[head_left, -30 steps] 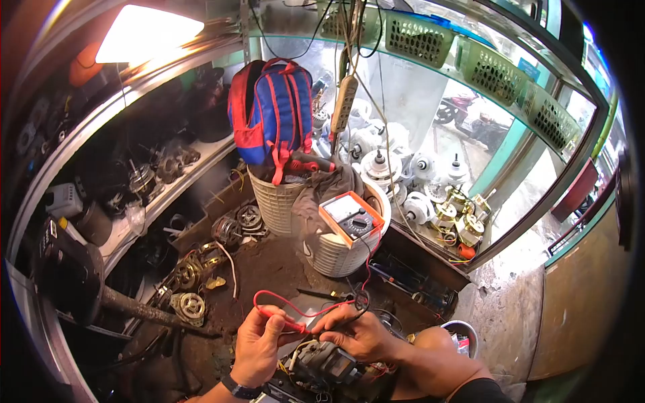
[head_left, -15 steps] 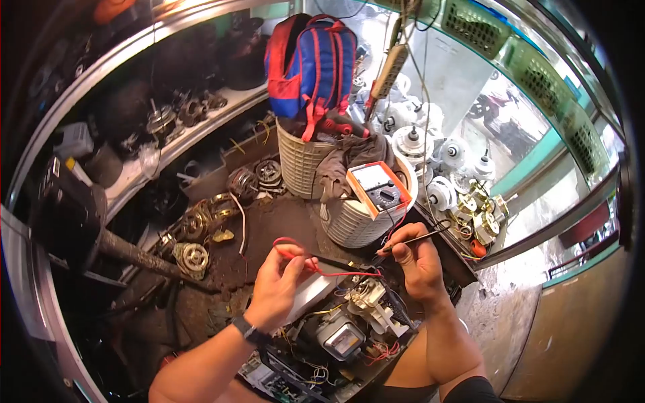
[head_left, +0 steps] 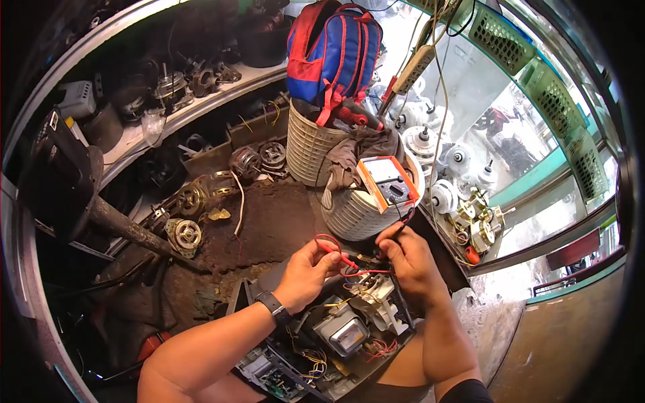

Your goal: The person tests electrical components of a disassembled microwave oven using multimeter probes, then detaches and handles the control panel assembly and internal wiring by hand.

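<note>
My left hand [head_left: 306, 274], with a dark watch on its wrist, pinches a red test probe [head_left: 349, 262] that points right and down over an opened appliance [head_left: 322, 386]. My right hand [head_left: 413, 263] is closed around a black test probe [head_left: 403, 223] at the appliance's far right side; its tip is hidden. Inside the housing are a metal-cased transformer [head_left: 341, 329], a pale plastic part [head_left: 377, 299] and loose coloured wires. An orange-framed analog multimeter [head_left: 396, 195] rests tilted on a cloth-topped basket just beyond my right hand.
A blue and red backpack [head_left: 336, 57] sits on a ribbed basket [head_left: 312, 148]. Fan motors [head_left: 185, 236] lie on the dirty floor at left, beside a dark stand with a metal pole [head_left: 127, 227]. White motors [head_left: 443, 195] crowd the glass at right.
My left hand has moved right with the red probe, now angled down toward the appliance. My right hand has turned, and its black probe points differently. The view has shifted slightly.
</note>
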{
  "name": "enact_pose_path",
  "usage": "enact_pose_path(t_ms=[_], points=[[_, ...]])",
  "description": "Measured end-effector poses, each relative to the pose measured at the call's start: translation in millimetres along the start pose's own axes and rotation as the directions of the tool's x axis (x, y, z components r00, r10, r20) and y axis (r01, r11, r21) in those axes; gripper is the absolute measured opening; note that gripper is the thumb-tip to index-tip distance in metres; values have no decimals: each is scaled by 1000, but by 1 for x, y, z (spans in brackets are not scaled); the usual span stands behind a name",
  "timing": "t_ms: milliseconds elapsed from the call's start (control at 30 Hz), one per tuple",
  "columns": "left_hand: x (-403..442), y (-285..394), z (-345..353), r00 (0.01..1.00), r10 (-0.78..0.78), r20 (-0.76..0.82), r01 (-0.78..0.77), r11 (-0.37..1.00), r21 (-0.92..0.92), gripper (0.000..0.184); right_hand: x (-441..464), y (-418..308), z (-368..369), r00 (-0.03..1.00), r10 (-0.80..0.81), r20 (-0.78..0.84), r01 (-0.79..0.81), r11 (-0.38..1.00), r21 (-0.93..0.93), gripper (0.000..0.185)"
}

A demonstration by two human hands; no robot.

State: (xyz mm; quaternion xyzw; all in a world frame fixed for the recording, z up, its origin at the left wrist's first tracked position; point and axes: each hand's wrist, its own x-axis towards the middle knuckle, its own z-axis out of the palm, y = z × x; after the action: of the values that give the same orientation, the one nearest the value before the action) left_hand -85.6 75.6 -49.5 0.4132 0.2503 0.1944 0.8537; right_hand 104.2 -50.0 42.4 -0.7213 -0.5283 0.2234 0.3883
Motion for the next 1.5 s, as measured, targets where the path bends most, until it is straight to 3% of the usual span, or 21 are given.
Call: enact_pose_path(t_ms=[33, 67, 100, 167, 200, 300, 433, 533, 767, 933, 1067, 1167, 1500], points=[[-2, 0, 2, 999, -35, 29, 35, 999, -15, 11, 3, 1, 0, 999, -6, -40, 5, 1000, -16, 17], [-2, -4, 0, 997, -59, 45, 57, 998, 33, 15, 5, -4, 2, 993, 110, -38, -103, 983, 155, 20], [-2, -8, -1, 997, -59, 55, 57, 998, 36, 15, 9, -2, 0, 993, 110, -48, -102, 983, 153, 20], [-6, -16, -5, 986, -165, 33, 165, 986, -19, 18, 18, 7, -4, 980, 179, 90, -178, 984, -25, 22], [-6, -20, -8, 980, -199, 27, 198, 979, 38, 20, 23, 6, -7, 979, 145, 146, -130, 986, -103, 21], [-9, -14, -5, 975, -224, 6, 224, 975, 18, 20, 27, 14, -4, 939, 217, 265, -196, 975, -104, 24], [-4, -18, -7, 983, -184, 22, 184, 983, -21, 18, 30, 32, -1, 923, 258, 286, -260, 965, -31, 26], [-4, -22, -6, 981, -191, 21, 190, 981, 22, 18, 34, 37, 3, 916, 253, 312, -240, 967, -81, 32], [-2, -20, -5, 974, -228, 14, 228, 973, 34, 21, 45, 53, 2, 905, 113, 410, -141, 989, 38, 36], [-3, -21, -3, 966, -257, 11, 257, 966, 24, 22, 56, 43, -1, 794, 165, 585, -176, 984, -38, 40], [0, -21, -7, 966, -258, 16, 257, 966, 40, 22, 51, 51, 1, 830, 71, 553, -155, 982, 107, 42], [-2, -17, -4, 965, -261, 8, 261, 965, 27, 22, 50, 53, -1, 838, 90, 538, -113, 994, 9, 40], [-1, -22, -6, 967, -254, 21, 254, 967, 14, 21, 47, 50, -2, 857, 45, 513, -62, 998, 16, 39]])
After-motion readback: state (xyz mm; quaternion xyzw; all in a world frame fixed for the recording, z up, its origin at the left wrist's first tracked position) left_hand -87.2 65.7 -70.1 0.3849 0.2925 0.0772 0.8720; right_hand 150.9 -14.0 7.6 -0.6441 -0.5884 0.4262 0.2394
